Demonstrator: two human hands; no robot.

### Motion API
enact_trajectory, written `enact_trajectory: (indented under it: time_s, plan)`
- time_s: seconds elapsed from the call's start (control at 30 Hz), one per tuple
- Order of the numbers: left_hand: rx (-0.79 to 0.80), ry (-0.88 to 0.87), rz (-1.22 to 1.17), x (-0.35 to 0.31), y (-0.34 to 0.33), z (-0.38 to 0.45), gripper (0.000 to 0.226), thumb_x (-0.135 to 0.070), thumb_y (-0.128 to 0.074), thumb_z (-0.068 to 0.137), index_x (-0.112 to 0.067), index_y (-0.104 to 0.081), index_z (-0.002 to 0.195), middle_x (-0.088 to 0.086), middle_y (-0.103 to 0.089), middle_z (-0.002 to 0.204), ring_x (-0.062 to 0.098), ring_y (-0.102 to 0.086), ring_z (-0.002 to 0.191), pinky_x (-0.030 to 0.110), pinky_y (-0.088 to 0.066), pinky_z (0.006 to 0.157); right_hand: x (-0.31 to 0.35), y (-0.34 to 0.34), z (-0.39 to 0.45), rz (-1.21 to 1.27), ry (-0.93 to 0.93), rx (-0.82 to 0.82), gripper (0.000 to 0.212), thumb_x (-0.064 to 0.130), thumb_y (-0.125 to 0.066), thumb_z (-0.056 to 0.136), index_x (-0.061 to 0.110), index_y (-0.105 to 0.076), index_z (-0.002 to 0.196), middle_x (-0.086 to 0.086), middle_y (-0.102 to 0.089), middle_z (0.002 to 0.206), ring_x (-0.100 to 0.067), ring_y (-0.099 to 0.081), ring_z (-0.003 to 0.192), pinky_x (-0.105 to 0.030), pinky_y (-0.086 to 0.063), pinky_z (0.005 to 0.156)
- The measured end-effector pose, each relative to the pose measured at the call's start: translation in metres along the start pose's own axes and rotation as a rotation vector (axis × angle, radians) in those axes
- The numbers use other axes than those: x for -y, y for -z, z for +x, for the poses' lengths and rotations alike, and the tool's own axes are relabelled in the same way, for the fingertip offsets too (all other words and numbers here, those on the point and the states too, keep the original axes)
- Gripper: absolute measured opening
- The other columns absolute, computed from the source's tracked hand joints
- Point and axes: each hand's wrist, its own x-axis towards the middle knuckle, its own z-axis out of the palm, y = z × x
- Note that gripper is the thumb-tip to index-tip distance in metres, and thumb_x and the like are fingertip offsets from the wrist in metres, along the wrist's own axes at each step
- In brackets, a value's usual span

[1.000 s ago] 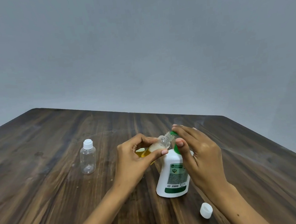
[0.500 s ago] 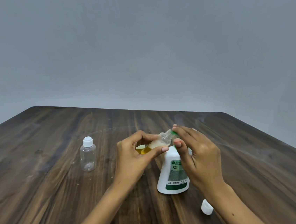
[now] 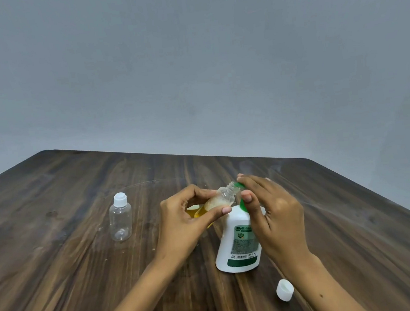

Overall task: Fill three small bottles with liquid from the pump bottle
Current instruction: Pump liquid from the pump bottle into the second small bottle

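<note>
Pump bottle (image 3: 238,240) first: it stands upright on the wooden table (image 3: 59,272) right in front of me, white body with a green label, and my right hand (image 3: 273,214) lies over its green pump head (image 3: 242,203), fingers fairly straight across the top and the thumb down beside the neck, so I read it as pressing rather than clasping. My left hand (image 3: 188,223) is wrapped round a small open bottle (image 3: 220,199), thumb and fingers pinching its body, tilting it so the mouth meets the nozzle; it already holds yellowish, foamy liquid. From here I judge the main risk to be at that meeting of mouth and nozzle: the opening is narrow and my right fingers hide the spout, so I cannot tell whether the two are truly lined up, and a stroke fired off-line would run soap down the outside and onto my fingers. The tilt is the second worry; as the level climbs, liquid could reach the lip and spill. A hard press could also rock the pump bottle, since nothing grips its body. The loose white cap (image 3: 284,290) sits near the table's front edge by my right forearm and could be knocked off. A capped, empty clear bottle (image 3: 121,220) waits well apart on the left.
</note>
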Motion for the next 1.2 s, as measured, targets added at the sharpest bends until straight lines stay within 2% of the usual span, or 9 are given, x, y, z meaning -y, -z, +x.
enact_trajectory:
  time_s: [0.1,0.4,0.5,0.63,0.7,0.8,0.97,1.2]
  plan:
    - [0.003,0.0,-0.007,-0.001,0.0,0.0,0.028,-0.031,-0.085,0.061,-0.015,-0.074,0.081,-0.013,-0.075,0.083,0.002,-0.071,0.083,0.014,-0.053,0.075,0.0,0.002,0.003,-0.013,0.015,0.015,0.067,0.057,-0.024,0.1,0.011,-0.072,0.109,0.0,-0.07,0.111,-0.008,-0.06,0.104,-0.028,-0.044,0.096]
    - [-0.005,0.003,-0.031,0.0,-0.001,0.001,0.025,-0.028,-0.086,0.06,-0.018,-0.073,0.078,-0.011,-0.075,0.083,0.005,-0.071,0.082,0.016,-0.054,0.075,0.001,0.006,0.007,0.005,0.001,0.026,0.066,0.057,-0.025,0.1,0.013,-0.074,0.105,0.002,-0.072,0.107,-0.009,-0.064,0.1,-0.027,-0.047,0.091]
    - [-0.01,-0.004,-0.031,0.001,0.0,0.001,0.025,-0.027,-0.086,0.061,-0.015,-0.073,0.079,-0.011,-0.075,0.082,0.005,-0.071,0.082,0.016,-0.054,0.075,0.003,0.004,0.005,0.004,-0.012,0.015,0.066,0.057,-0.025,0.1,0.014,-0.074,0.104,0.003,-0.072,0.105,-0.009,-0.065,0.098,-0.026,-0.05,0.086]
    - [0.011,0.006,-0.013,0.002,-0.002,0.0,0.027,-0.027,-0.086,0.061,-0.012,-0.074,0.081,-0.011,-0.075,0.082,0.006,-0.071,0.083,0.016,-0.054,0.074,0.002,0.0,-0.003,0.024,-0.051,-0.009,0.065,0.056,-0.025,0.1,0.015,-0.074,0.104,0.004,-0.072,0.104,-0.005,-0.063,0.096,-0.032,-0.055,0.081]
    - [0.014,0.016,-0.021,0.002,-0.002,-0.001,0.027,-0.026,-0.087,0.062,-0.013,-0.074,0.081,-0.01,-0.075,0.083,0.006,-0.071,0.083,0.017,-0.053,0.074,0.003,0.002,-0.001,0.032,-0.047,-0.002,0.065,0.056,-0.024,0.1,0.015,-0.074,0.104,0.004,-0.072,0.104,-0.009,-0.065,0.096,-0.034,-0.055,0.082]
    - [0.006,0.019,-0.024,0.0,-0.001,-0.001,0.027,-0.028,-0.086,0.062,-0.014,-0.073,0.081,-0.012,-0.074,0.082,0.005,-0.071,0.083,0.015,-0.053,0.074,0.002,0.004,0.007,0.022,-0.027,0.021,0.067,0.058,-0.022,0.1,0.015,-0.074,0.103,0.005,-0.072,0.104,-0.012,-0.066,0.095,-0.027,-0.047,0.088]
    - [0.01,0.004,-0.009,-0.001,-0.001,-0.001,0.027,-0.028,-0.085,0.062,-0.013,-0.073,0.081,-0.011,-0.075,0.084,0.004,-0.071,0.083,0.014,-0.053,0.075,0.002,-0.002,-0.004,0.001,-0.032,-0.006,0.066,0.055,-0.023,0.101,0.014,-0.074,0.104,0.002,-0.072,0.104,-0.009,-0.064,0.096,-0.031,-0.05,0.088]
    - [0.003,0.009,-0.013,0.0,-0.001,-0.002,0.025,-0.028,-0.085,0.063,-0.017,-0.073,0.081,-0.012,-0.075,0.085,0.004,-0.071,0.084,0.014,-0.053,0.075,0.001,0.002,0.002,0.0,-0.006,0.022,0.068,0.056,-0.021,0.101,0.013,-0.073,0.107,0.002,-0.071,0.109,-0.009,-0.062,0.103,-0.029,-0.043,0.097]
